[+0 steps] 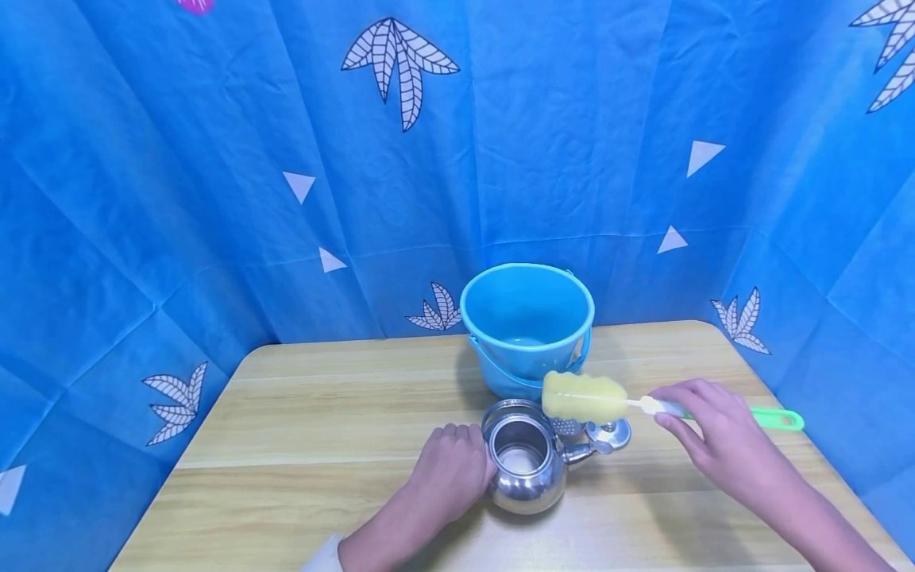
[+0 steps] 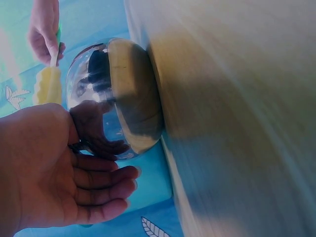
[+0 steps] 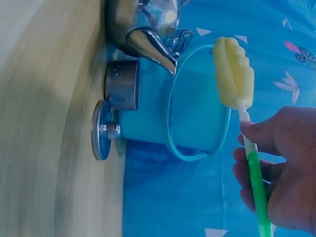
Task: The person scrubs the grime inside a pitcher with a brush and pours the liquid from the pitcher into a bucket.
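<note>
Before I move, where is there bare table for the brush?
Widest: the table left of the left hand and bucket. Smaller: between the bucket and the table's right edge. Crowded: the centre, with kettle, strainer and lid bunched before the bucket.

A round-bellied, shiny steel kettle (image 1: 527, 494) is stood upright on the table (image 1: 322, 445), its mouth (image 1: 520, 458) uncovered and its spout (image 1: 577, 453) turned rightward. A brush (image 1: 649, 405) with a ridged yellow sponge head (image 1: 584, 398), white neck and green handle (image 1: 770, 418) is held nearly level above the table, head pointed left.
</note>
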### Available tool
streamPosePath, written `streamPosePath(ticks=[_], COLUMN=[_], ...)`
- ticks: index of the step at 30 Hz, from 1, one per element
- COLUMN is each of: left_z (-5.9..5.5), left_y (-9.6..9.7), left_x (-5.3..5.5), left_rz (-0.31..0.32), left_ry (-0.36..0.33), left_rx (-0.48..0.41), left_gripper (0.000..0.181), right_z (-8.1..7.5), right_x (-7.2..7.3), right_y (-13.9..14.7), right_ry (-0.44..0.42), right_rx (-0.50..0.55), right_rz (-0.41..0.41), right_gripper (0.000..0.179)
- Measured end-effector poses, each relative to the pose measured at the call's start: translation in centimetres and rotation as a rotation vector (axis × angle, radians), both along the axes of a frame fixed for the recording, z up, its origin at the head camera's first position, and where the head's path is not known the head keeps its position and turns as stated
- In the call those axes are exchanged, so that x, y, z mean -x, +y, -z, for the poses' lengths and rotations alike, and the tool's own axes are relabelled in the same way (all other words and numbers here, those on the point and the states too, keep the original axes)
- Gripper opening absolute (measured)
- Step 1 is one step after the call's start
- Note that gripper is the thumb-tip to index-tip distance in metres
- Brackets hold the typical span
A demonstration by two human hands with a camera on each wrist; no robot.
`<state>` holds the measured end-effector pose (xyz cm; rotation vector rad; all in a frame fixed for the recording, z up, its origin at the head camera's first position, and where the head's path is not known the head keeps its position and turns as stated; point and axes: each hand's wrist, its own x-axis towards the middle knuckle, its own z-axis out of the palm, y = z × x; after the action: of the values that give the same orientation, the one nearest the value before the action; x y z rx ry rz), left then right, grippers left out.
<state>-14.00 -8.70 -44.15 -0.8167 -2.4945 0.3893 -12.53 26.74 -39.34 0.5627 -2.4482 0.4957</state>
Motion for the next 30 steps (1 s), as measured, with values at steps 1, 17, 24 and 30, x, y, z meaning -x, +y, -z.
streamPosePath(ticks=[1, 17, 24, 30], left_z=[0.0, 0.0, -0.1, -0.2], left_y=[0.0, 0.1, 0.1, 0.2], left_x=[0.0, 0.0, 0.0, 0.0], left_rz=[-0.002, -0.021, -0.023, -0.036], left_ry=[-0.002, -0.042, -0.038, -0.070], left_rx=[-0.001, -0.004, 0.019, 0.015], left_gripper=[0.038, 0.039, 0.039, 0.039], right_z=[0.0, -0.7, -0.9, -1.1], right_x=[0.0, 0.1, -0.1, -0.2], right_y=[-0.1, -2.0, -2.5, -3.4], right_ry=[0.017, 0.105, 0.076, 0.060], right_rx=[-0.012, -0.102, -0.115, -0.194], right_rz=[-0.010, -0.097, -0.081, -0.059], right_gripper=[0.038, 0.043, 0.057, 0.036])
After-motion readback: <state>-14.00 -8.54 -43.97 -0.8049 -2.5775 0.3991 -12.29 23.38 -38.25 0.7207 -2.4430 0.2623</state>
